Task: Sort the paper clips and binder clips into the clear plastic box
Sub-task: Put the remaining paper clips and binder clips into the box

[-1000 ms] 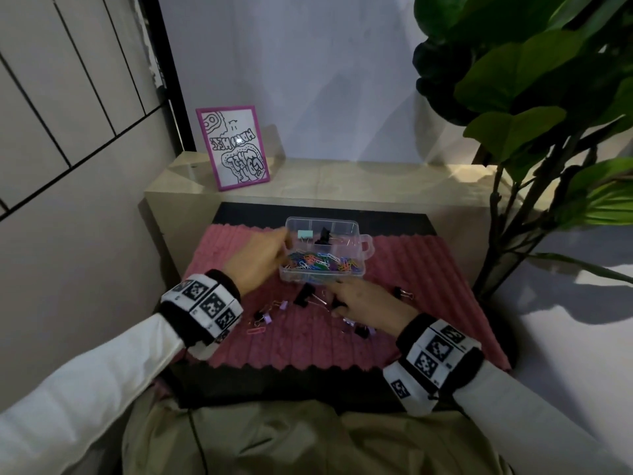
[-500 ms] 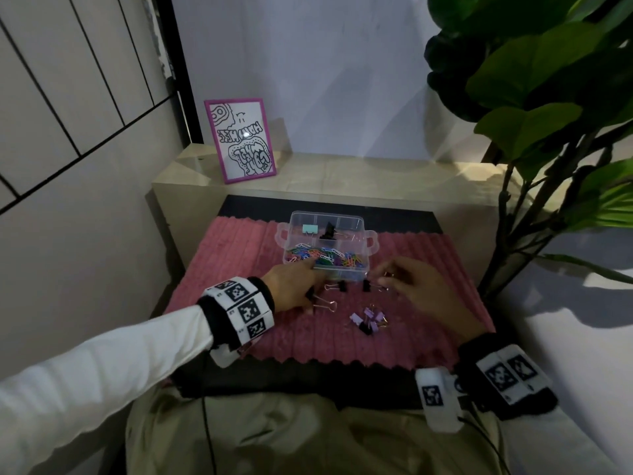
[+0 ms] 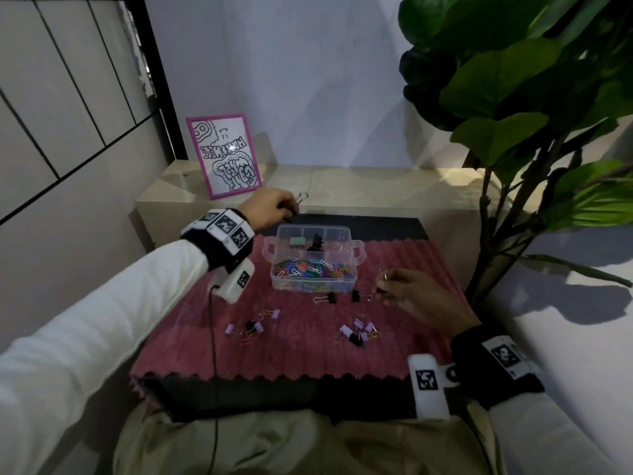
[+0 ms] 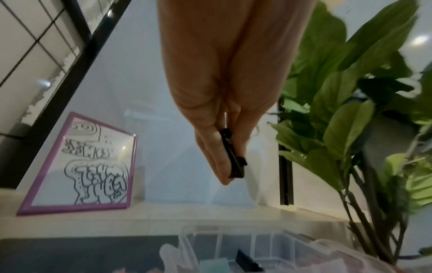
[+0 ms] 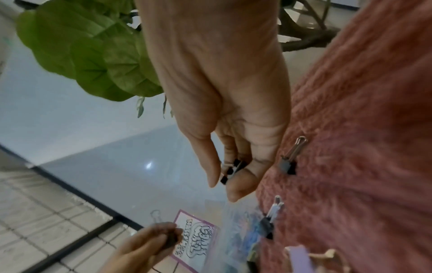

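The clear plastic box [image 3: 352, 234] sits on the pink mat [image 3: 308, 351], with coloured paper clips [image 3: 311, 269] in its front section. A mint binder clip [image 3: 297, 241] and a black one [image 3: 315, 242] lie in the back sections. My left hand [image 3: 289, 209] hovers above the box's far left corner and pinches a black binder clip [image 4: 233, 157]. My right hand [image 3: 383, 286], just right of the box, pinches another black binder clip [image 5: 231, 170]. Two black clips [image 3: 329, 298] [image 3: 356, 295] lie before the box. Purple clips cluster at left [image 3: 253, 325] and right [image 3: 358, 330].
A pink-framed drawing [image 3: 224, 156] leans on the beige ledge [image 3: 342, 190] behind the mat. A large leafy plant [image 3: 513, 97] stands at the right, its stems close to the mat's right edge. A tiled wall runs along the left.
My left hand lifted off the mat with a black binder clip and rose to above the box's far left corner. My right hand stayed right of the box, pinching its clip.
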A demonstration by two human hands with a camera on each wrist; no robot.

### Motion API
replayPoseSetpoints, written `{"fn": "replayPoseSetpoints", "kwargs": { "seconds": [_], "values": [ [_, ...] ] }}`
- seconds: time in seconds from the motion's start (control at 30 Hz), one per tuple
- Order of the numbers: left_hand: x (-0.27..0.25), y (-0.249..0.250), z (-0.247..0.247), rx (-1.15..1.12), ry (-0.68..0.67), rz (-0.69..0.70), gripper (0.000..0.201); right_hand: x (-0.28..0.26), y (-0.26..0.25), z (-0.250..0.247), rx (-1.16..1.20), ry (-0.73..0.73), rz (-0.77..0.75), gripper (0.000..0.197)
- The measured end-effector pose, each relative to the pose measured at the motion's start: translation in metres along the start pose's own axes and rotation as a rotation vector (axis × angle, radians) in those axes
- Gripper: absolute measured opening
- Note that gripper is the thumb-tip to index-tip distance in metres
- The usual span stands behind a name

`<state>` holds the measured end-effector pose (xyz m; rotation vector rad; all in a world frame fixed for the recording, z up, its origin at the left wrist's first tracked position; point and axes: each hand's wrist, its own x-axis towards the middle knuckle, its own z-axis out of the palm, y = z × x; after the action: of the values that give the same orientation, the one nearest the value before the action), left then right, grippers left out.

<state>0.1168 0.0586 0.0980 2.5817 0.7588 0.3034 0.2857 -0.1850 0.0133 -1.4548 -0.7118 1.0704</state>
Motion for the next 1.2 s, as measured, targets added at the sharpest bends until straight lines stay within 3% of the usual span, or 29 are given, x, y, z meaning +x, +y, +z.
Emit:
{"fn": "replayPoseSetpoints", "kwargs": {
  "seconds": [0.13,0.23,0.3,0.43,0.57,0.63,0.73,0.87,0.93,1.0,1.1,1.2],
  "values": [
    [0.020,-0.011,0.025,0.142,-0.194,0.016,0.032,0.002,-0.007,-0.009,0.343,0.044,0.056,0.018],
    [0.016,-0.021,0.034,0.017,-0.305,-0.039,0.048,0.005,-0.013,-0.015,0.407,-0.014,0.085,0.022],
    [0.007,-0.026,0.031,-0.112,-0.289,-0.041,0.049,0.015,-0.019,-0.012,0.443,-0.029,0.089,0.027],
    [-0.030,-0.038,0.008,-0.147,-0.196,0.032,0.041,0.047,-0.042,0.014,0.119,-0.035,-0.005,0.020],
    [-0.084,-0.050,0.001,0.009,-0.260,-0.060,0.034,0.088,-0.058,0.050,-0.172,0.041,-0.134,0.017],
    [-0.112,-0.054,0.010,0.044,-0.377,-0.146,0.045,0.102,-0.061,0.061,-0.394,0.052,-0.164,0.016],
    [-0.143,-0.054,0.027,0.099,-0.501,-0.196,0.073,0.102,-0.061,0.063,-0.926,-0.049,-0.223,0.022],
    [-0.159,-0.041,0.048,0.166,-0.411,-0.166,0.081,0.057,-0.057,0.046,-1.060,-0.018,-0.474,0.017],
    [-0.156,-0.032,0.055,0.158,-0.393,-0.153,0.076,0.028,-0.047,0.029,-1.139,-0.008,-0.410,0.011],
    [-0.150,-0.025,0.062,0.142,-0.391,-0.124,0.065,0.002,-0.033,0.018,-1.184,-0.096,-0.235,0.010],
    [-0.139,-0.019,0.067,0.164,-0.385,-0.023,0.049,-0.018,-0.012,0.023,-1.230,-0.218,-0.063,0.039],
    [-0.136,-0.019,0.070,0.030,-0.339,0.052,0.038,-0.020,0.005,0.041,-1.288,-0.218,-0.016,0.062]
  ]
}}
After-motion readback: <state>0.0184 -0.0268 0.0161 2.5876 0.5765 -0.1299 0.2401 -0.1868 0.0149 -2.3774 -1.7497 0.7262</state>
